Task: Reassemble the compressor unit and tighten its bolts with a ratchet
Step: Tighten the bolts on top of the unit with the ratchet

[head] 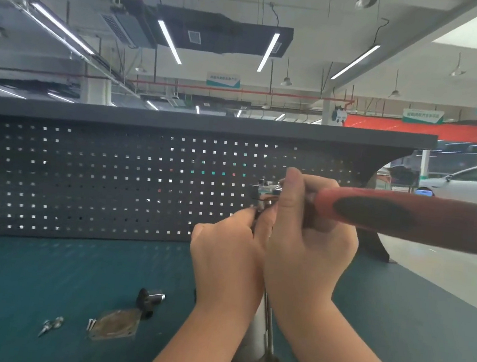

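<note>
Compressor unit [258, 327] on green bench mat [40, 270], pegboard [81, 179] behind, workshop ceiling lights [170, 41].

You have two hands raised, your left hand [228, 239] and your right hand [308, 237], and one ratchet [407, 218] with a red and black handle. One tall metal cylinder [258, 330] stands between your forearms. On the green mat [39, 276] you have one square plate [115, 324], one black-and-silver fitting [150, 298], and what look like three loose bolts: two [51, 324] lying together, though blurred, and one [90, 324] beside the plate.
</note>
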